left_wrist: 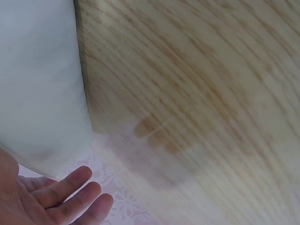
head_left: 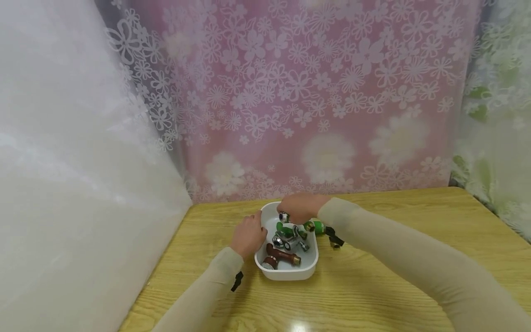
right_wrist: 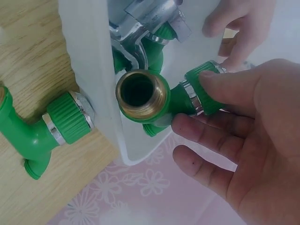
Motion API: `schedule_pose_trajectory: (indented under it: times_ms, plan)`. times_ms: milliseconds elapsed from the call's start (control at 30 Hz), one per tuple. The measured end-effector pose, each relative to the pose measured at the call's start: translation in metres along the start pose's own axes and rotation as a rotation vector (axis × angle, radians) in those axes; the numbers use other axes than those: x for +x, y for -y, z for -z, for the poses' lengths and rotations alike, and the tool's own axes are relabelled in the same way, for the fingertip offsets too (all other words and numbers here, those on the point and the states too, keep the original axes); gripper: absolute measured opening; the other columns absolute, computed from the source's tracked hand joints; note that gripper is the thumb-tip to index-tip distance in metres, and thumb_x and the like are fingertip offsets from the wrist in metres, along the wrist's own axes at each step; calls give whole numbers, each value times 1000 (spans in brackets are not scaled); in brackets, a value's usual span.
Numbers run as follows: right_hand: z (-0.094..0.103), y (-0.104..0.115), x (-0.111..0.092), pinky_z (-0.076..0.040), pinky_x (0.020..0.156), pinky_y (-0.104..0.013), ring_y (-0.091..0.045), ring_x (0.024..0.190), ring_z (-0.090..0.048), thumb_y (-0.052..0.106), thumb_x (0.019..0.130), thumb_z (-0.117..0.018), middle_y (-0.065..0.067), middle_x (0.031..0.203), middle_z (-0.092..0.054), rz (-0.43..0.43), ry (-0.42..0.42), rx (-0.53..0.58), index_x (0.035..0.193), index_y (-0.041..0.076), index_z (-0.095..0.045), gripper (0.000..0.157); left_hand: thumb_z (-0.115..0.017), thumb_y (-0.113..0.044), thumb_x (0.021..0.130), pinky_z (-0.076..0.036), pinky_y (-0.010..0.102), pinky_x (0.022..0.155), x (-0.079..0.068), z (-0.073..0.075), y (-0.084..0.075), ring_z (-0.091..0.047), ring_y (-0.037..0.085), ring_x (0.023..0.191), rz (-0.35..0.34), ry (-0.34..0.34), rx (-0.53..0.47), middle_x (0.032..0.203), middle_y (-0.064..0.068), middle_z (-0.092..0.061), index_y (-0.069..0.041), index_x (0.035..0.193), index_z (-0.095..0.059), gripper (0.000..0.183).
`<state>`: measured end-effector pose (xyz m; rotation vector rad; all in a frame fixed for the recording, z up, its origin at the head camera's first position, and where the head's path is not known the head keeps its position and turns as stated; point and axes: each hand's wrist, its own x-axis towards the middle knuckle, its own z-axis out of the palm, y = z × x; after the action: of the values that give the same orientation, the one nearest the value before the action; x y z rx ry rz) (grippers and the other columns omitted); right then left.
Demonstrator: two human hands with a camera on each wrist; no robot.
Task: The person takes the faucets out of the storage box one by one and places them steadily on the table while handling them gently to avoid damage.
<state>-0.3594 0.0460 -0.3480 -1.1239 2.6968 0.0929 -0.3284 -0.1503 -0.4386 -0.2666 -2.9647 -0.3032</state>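
Note:
A white plastic tub point(head_left: 288, 275) sits on the table with several taps inside. My left hand point(head_left: 249, 234) grips its left rim; in the left wrist view, fingers point(left_wrist: 77, 199) stretch past the white wall. Over the tub's far right part, my right hand point(head_left: 302, 206) pinches a green tap point(right_wrist: 176, 101) by its ribbed collar between thumb and fingers. The tap's brass threaded end faces the right wrist camera. Beneath lie a chrome tap point(head_left: 292, 242) and another green tap point(head_left: 284, 228). A brown tap point(head_left: 285, 255) lies at the near end.
Outside the tub's right wall, another green tap point(right_wrist: 33, 138) lies on the wood-grain table point(head_left: 373, 286). A pink flowered curtain point(head_left: 311, 92) hangs behind the table, and a pale sheet point(head_left: 83, 161) closes off the left side. Black straps hang at both wrists.

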Motion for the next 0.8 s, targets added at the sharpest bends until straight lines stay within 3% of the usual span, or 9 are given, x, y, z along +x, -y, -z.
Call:
schedule_pose_trajectory:
  times_ms: [333, 800]
  plan:
    - [1, -3, -17, -54, 90, -34, -12, 101, -64, 10, 97, -63, 1, 117, -69, -7, 11, 9, 131, 14, -65, 34, -58, -23, 98, -58, 45, 82, 0, -3, -1, -66, 30, 110, 9, 2, -4, 125, 16, -66, -3, 147, -46, 54]
    - [3, -13, -39, -54, 93, -38, -17, 110, -64, 12, 98, -64, -2, 125, -67, 12, 11, 20, 136, 12, -61, 38, -57, -25, 99, -57, 47, 84, 0, -1, -1, -64, 31, 114, 9, 19, 8, 129, 17, -65, -4, 150, -43, 56]
